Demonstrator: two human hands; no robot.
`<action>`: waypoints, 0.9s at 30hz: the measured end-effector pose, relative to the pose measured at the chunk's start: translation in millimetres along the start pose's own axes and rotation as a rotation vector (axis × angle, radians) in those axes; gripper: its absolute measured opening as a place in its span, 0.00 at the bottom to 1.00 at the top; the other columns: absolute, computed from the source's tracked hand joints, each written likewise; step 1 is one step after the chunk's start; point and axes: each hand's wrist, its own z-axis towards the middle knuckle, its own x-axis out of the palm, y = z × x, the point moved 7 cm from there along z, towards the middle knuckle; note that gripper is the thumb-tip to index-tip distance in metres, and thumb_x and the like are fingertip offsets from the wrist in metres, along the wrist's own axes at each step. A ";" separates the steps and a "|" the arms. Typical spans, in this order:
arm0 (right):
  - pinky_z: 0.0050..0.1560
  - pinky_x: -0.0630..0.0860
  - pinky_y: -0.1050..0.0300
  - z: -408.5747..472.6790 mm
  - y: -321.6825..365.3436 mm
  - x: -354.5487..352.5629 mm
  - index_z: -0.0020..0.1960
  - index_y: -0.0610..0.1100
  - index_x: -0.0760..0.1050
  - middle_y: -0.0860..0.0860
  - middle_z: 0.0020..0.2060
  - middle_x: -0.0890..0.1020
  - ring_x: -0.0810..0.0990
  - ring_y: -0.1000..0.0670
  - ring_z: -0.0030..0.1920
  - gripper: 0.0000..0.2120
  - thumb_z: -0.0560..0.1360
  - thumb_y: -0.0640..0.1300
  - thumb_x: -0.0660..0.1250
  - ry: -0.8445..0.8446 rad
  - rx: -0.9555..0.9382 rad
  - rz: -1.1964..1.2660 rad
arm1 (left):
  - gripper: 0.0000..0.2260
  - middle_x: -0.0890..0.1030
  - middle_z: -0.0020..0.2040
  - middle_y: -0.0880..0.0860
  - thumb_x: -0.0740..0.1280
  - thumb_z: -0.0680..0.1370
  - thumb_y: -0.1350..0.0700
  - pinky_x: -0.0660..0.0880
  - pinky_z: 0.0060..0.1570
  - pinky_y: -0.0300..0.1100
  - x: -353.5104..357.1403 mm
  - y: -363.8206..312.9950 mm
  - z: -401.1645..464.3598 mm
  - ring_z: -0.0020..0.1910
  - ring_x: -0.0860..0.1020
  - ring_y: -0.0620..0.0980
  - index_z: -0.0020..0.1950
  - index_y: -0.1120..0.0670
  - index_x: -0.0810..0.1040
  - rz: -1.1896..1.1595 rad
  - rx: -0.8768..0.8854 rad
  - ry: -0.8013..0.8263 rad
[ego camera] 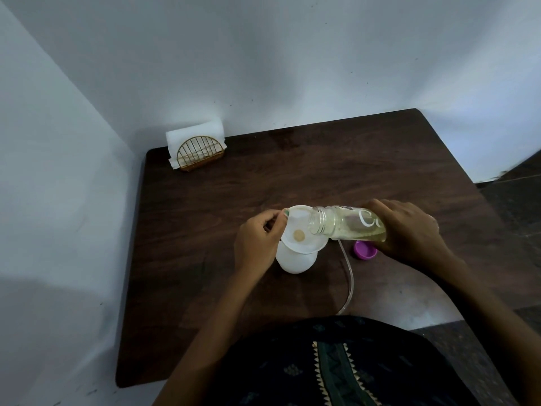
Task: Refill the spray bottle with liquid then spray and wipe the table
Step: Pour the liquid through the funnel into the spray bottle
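Dark wood grain covers the table [322,171], a rounded-cornered top that fills the middle of the view, with the person's dark patterned clothing [336,367] at its near edge. A thin clear tube [349,281] curves across the near part of the surface, from the clothing up toward the hands.

Beyond the tube, a white bottle [295,259] stands on the table, and a white funnel [304,230] sits tilted in its mouth, with a small tan spot showing at its centre. The left hand [257,244] is curled at the funnel's left rim, thumb and fingertips pinching the edge to hold it.

The right hand [409,232] grips a clear bottle [348,224] holding pale yellow liquid and bearing white lettering. This bottle lies almost on its side, its open threaded mouth over the funnel's right rim, and the liquid pools along its lower side. Whether liquid is running into the funnel I cannot tell. Just near of that bottle, by the right hand, a purple cap [365,249] rests on the wood with its open side up.

Farther back, at the far left corner, a gold wire napkin holder [200,156] stands with white napkins [193,136] upright in it. Pale bluish-white walls [263,54] close in behind and to the left, meeting in a corner beyond the holder. A strip of dark floor [521,194] shows at the right past the table's edge.
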 end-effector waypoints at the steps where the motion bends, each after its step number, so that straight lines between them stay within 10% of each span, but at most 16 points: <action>1: 0.32 0.60 0.61 0.0 0.3 0.7 0.47 0.43 0.76 0.48 0.35 0.81 0.79 0.45 0.31 0.25 0.54 0.43 0.83 0.005 -0.003 0.000 | 0.09 0.80 0.32 0.48 0.63 0.79 0.49 0.67 0.30 0.39 0.2 0.4 0.1 0.30 0.73 0.42 0.49 0.49 0.83 0.000 0.001 0.001; 27: 0.33 0.48 0.71 -1.1 2.0 -4.9 0.45 0.44 0.76 0.50 0.34 0.80 0.78 0.45 0.31 0.22 0.56 0.44 0.82 0.053 0.033 0.002 | 0.10 0.79 0.32 0.48 0.63 0.79 0.48 0.68 0.31 0.41 -0.5 -1.3 -1.2 0.30 0.74 0.42 0.46 0.48 0.83 -0.001 -0.001 0.005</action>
